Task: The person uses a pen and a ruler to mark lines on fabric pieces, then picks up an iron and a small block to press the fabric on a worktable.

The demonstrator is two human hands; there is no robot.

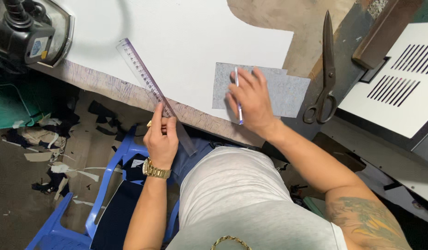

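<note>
The right hand (253, 99) lies flat on the grey felt piece (288, 90) at centre frame, a pen (238, 95) pinched in its fingers, while the left hand (161, 139) grips a clear ruler (149, 85) by its lower end. Held so, the ruler may swing, or the felt slide on the white sheet (186, 41) on the table (306, 18).

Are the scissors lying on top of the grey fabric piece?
No, the scissors lie on the bare table to the right of the grey fabric piece, clear of its edge.
</note>
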